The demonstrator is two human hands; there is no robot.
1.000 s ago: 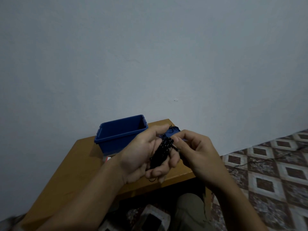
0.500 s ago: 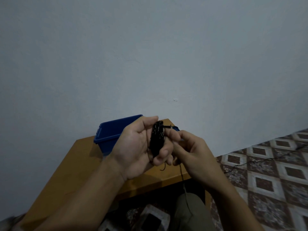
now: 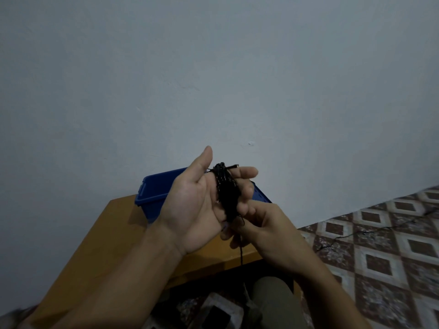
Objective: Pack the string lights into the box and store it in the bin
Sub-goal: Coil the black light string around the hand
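Black string lights (image 3: 226, 193) sat wound in a tight coil about the fingers of the left hand (image 3: 192, 205), which was up in front of the far end of the counter (image 3: 104, 236), palm toward the camera. That hand's grip was wide: thumb thrown out and up, fingers only loosely bent through the coil, carrying it rather than clenching it. Just below, the right hand (image 3: 268, 229) had its grip narrowed to a pinch at the coil's lower end, its fingertips partly hidden behind the left palm. From that pinch a loose strand (image 3: 241, 255) dropped straight down past the counter's front edge toward a knee (image 3: 273, 302) in olive cloth. Behind the left hand a blue bin (image 3: 154, 191) stood on the wooden counter, close to the pale wall (image 3: 213, 67); its inside could not be seen. To the right lay a floor (image 3: 380, 269) of patterned brown and cream tiles, with a thin dark wire (image 3: 344, 236) trailing across it, well apart from the hands
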